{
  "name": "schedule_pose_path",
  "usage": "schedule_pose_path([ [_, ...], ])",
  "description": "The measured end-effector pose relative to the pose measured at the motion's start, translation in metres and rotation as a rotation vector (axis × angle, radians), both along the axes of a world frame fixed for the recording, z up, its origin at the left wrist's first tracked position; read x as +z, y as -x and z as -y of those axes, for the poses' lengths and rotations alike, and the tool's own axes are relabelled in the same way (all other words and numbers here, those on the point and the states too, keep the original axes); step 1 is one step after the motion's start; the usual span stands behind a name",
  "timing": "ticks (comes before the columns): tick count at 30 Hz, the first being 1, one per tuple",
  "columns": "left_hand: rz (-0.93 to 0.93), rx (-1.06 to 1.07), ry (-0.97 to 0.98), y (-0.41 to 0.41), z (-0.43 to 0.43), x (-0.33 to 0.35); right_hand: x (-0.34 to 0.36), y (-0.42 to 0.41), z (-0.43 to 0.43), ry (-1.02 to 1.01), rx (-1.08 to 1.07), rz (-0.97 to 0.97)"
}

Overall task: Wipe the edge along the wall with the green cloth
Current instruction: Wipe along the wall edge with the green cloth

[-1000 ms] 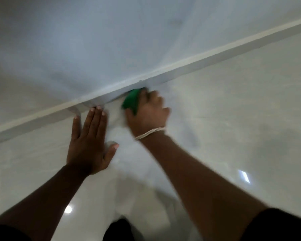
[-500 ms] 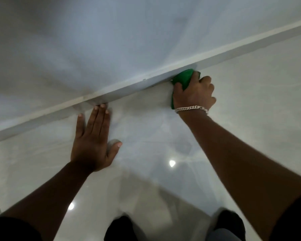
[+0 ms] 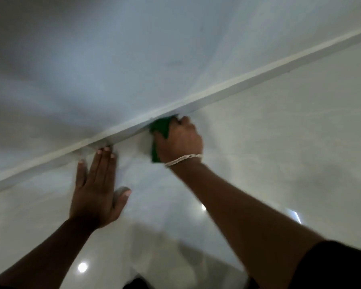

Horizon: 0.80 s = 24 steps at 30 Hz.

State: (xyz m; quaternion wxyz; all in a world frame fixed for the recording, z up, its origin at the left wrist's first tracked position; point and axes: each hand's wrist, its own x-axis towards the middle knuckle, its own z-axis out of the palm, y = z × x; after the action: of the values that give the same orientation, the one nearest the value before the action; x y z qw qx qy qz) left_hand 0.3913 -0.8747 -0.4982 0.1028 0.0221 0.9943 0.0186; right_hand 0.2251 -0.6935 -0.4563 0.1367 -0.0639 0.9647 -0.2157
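Note:
A green cloth (image 3: 159, 130) is pressed against the pale skirting edge (image 3: 238, 88) where the white wall meets the glossy floor. My right hand (image 3: 180, 140), with a light chain at its wrist, is closed over the cloth and covers most of it. My left hand (image 3: 97, 186) lies flat on the floor tiles, fingers spread and pointing at the skirting, fingertips nearly touching it, to the left of the cloth.
The skirting runs diagonally from lower left to upper right. A white wall (image 3: 133, 49) rises behind it. The shiny pale floor (image 3: 279, 153) reflects ceiling lights. Dark clothing shows at the bottom edge.
My right hand slid the cloth right along the skirting, then back left toward my left hand. The left hand has stayed planted on the floor.

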Motion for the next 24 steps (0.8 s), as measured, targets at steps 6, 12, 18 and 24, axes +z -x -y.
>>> schedule_pose_path([
  [6,-0.013,0.015,0.009,0.002,-0.001,-0.001,-0.006,0.089,-0.115,-0.236,-0.285,-0.06],
  [12,-0.001,0.003,0.023,0.003,-0.001,-0.003,-0.003,0.073,-0.088,-0.203,-0.32,-0.02],
  [18,0.049,-0.003,-0.028,0.005,-0.001,0.0,-0.004,-0.029,0.027,-0.011,0.1,0.043],
  [24,0.29,0.429,-0.405,0.028,-0.032,0.05,0.03,-0.007,-0.011,0.034,0.203,0.278],
])
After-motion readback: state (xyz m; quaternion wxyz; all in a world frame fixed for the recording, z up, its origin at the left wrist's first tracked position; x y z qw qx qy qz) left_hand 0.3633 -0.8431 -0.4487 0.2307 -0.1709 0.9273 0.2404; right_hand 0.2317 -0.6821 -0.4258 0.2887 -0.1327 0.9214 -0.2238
